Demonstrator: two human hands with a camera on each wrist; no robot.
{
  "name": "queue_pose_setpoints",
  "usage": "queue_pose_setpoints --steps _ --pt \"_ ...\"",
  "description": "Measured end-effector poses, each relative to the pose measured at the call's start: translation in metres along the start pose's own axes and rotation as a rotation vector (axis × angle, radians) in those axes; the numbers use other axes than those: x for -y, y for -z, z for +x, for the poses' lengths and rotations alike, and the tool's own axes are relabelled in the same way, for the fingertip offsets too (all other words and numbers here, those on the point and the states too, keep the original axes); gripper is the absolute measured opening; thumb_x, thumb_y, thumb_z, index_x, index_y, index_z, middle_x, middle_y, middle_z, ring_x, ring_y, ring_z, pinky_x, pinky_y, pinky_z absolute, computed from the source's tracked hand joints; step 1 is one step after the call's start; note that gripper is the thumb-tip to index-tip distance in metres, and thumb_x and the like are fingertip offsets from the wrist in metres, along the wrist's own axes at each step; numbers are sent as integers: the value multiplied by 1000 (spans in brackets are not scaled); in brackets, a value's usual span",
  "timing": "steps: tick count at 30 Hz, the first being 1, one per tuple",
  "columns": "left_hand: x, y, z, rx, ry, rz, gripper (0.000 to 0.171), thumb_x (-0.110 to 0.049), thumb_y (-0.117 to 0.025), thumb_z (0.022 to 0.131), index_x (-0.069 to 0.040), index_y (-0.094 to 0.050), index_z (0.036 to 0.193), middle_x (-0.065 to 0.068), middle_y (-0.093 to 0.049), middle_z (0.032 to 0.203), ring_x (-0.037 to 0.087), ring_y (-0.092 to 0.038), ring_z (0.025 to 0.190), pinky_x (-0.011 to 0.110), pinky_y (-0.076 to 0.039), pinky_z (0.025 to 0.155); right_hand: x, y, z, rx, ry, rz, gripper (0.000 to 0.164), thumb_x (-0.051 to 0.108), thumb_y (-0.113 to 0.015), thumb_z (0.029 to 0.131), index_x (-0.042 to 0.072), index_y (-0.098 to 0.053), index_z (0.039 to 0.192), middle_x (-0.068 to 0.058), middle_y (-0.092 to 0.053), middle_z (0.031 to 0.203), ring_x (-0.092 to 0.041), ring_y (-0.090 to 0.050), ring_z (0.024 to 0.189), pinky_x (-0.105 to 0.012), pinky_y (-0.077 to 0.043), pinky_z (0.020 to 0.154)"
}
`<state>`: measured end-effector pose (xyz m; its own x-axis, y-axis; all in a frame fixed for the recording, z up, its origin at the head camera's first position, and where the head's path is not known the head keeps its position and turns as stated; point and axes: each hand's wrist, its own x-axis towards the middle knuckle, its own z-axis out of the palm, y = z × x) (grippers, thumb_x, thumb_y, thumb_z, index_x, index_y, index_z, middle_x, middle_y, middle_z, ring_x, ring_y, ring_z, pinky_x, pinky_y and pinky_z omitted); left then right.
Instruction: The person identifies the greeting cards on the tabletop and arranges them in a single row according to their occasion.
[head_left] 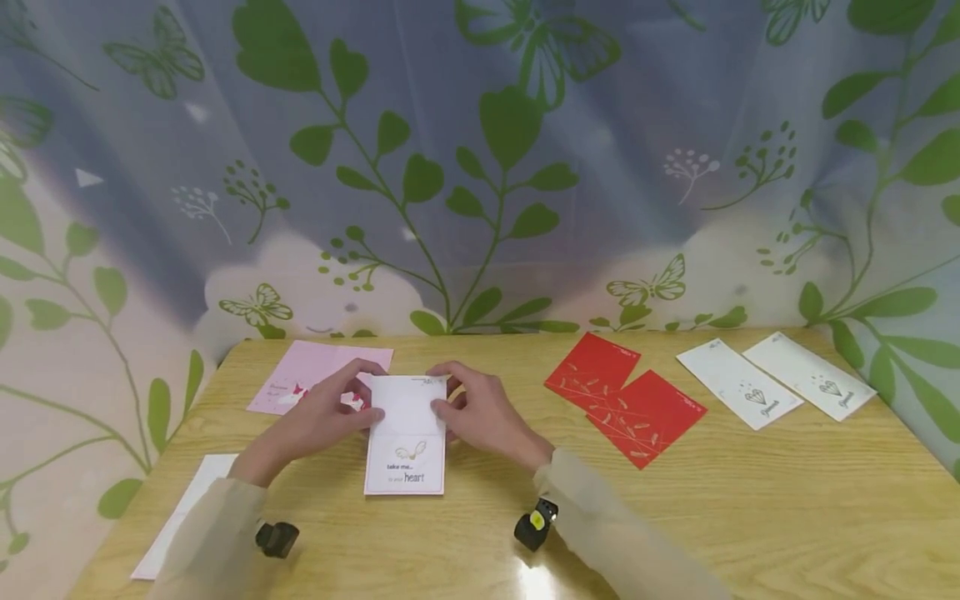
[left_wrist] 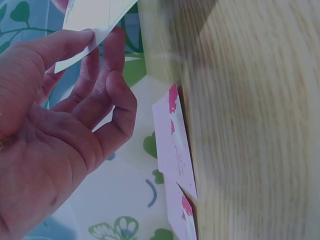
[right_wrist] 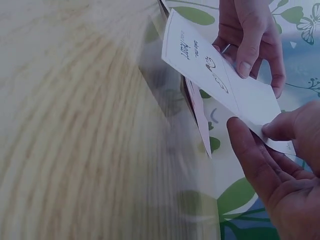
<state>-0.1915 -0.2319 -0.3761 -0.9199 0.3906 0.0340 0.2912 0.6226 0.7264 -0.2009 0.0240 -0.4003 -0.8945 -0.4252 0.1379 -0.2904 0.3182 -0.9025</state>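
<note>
Between both hands is a white card [head_left: 406, 457], held above the table with a crease across its middle. Its lower half bears golden wings and the words "take me... to your heart". My left hand [head_left: 324, 412] pinches its left edge, thumb on the front face. On the opposite edge my right hand [head_left: 483, 410] does the same. From the right wrist view, the card [right_wrist: 220, 82] looks tilted, with the right hand's [right_wrist: 285, 165] thumb on top and fingers beneath. The left wrist view shows only a corner of the card [left_wrist: 95, 20] in the left hand [left_wrist: 65, 115].
Pink cards [head_left: 330, 360] lie behind the left hand, partly hidden by it. A white card [head_left: 176, 525] lies under the left forearm. Two overlapping red cards [head_left: 648, 417] and two white cards with diamond drawings [head_left: 738, 383] lie to the right. A patterned curtain [head_left: 480, 208] hangs behind the table [head_left: 750, 517].
</note>
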Motion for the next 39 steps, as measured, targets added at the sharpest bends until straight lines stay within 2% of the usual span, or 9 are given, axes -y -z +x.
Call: queue_pose_setpoints --steps 5,8,14,17,25,31,35,39 --pt "3 2 -9 20 28 -79 47 -11 -72 95 -9 -47 135 13 -59 99 22 -68 79 31 -60 71 2 -7 -2 11 6 56 34 3 -64 97 11 -63 131 -14 -60 101 -21 -66 67 -45 -61 56" --pt "5 3 -14 21 19 -119 45 -7 -70 95 -7 -47 134 15 -58 97 23 -69 73 35 -62 69 2 -11 -2 28 9 77 35 3 -63 97 12 -61 131 -15 -58 100 -24 -66 67 -45 -61 56" --pt "11 7 -22 39 -5 -138 44 -4 -68 96 -9 -47 135 16 -56 95 24 -70 74 38 -63 71 7 -17 -4 59 10 105 33 3 -64 97 14 -59 128 -12 -55 99 -24 -64 63 -45 -61 56" --pt "13 10 -27 51 9 -129 45 -5 -68 97 -10 -46 136 17 -55 96 23 -71 73 37 -63 72 10 -22 -5 79 0 115 31 4 -63 97 15 -59 126 -12 -54 98 -24 -64 62 -45 -61 57" --pt "20 20 -44 57 35 -90 41 -9 -72 94 -8 -50 129 16 -56 101 21 -68 81 34 -62 73 16 -44 -6 145 -1 122 26 4 -63 98 14 -56 121 -9 -52 96 -11 -59 56 -38 -61 53" --pt "27 29 -55 17 39 -4 31 -14 -77 91 -9 -58 116 8 -61 107 8 -61 96 26 -59 75 22 -62 -7 196 -8 139 26 3 -61 99 15 -55 121 -7 -52 95 -14 -63 57 -33 -60 52" --pt "33 34 -60 2 18 59 23 -13 -79 89 -9 -64 105 3 -63 102 5 -61 95 24 -58 79 24 -73 -4 217 -7 72 24 3 -60 99 15 -54 119 -5 -54 88 -11 -60 52 -25 -56 49" --pt "38 39 -63 31 72 111 21 -15 -80 88 -11 -65 102 1 -65 100 13 -66 95 26 -58 81 26 -85 1 222 26 -78 21 5 -62 97 15 -54 114 0 -54 80 -5 -52 55 -18 -46 51"
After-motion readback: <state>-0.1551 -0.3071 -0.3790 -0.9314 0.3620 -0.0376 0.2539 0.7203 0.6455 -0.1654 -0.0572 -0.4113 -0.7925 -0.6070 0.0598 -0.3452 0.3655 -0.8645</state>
